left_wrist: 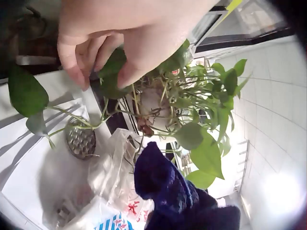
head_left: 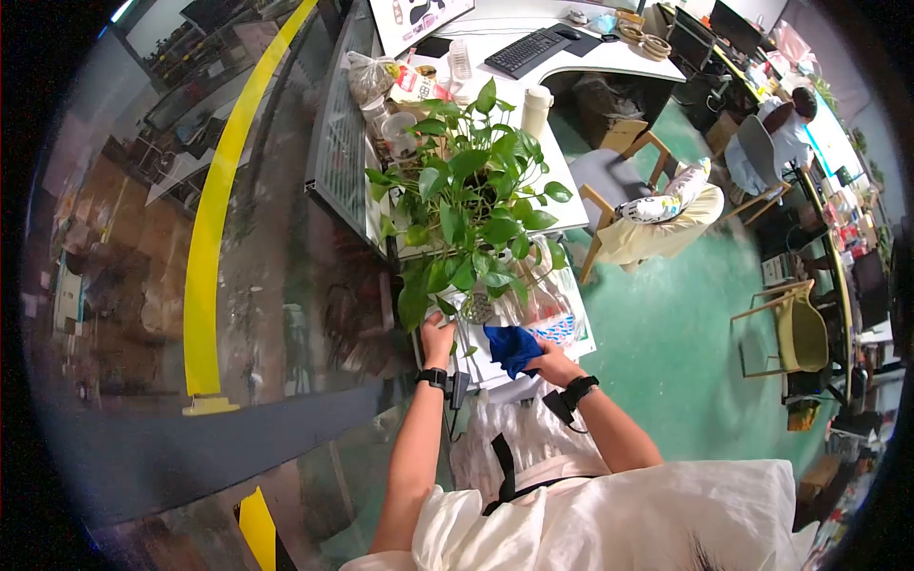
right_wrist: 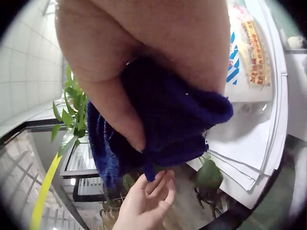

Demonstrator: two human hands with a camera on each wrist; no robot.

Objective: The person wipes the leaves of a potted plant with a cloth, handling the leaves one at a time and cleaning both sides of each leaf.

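Beside the glass partition [head_left: 290, 266]: a bushy green plant with trailing, heart-shaped leaves [head_left: 476, 190] is spreading above some loose white papers [right_wrist: 242, 148].
Blue cloth: a crumpled, dark-blue, towel-like cloth [head_left: 512, 348] is hanging from the right hand [head_left: 557, 364], just below the plant's near leaves.
Right grip: thumb and fingers are clamping the cloth, its loose folds showing past them.
Left grip: the left hand [head_left: 436, 341] is hovering at a dark green leaf [left_wrist: 114, 88], thumb and fingertips standing apart with the blade between; from here I cannot tell whether they are pinching it.
Cloth's handling: it is looking light, soft and floppy, probably not slippery; bunching it in the palm seems best.
Leaf's handling: it is looking thin, smooth and bendable, likely easy to crease; supporting the blade from beneath, near its slim stalk, would seem safer than tugging.
Snag risk: a clear, printed plastic bag [left_wrist: 112, 163] is lying close under the stems.
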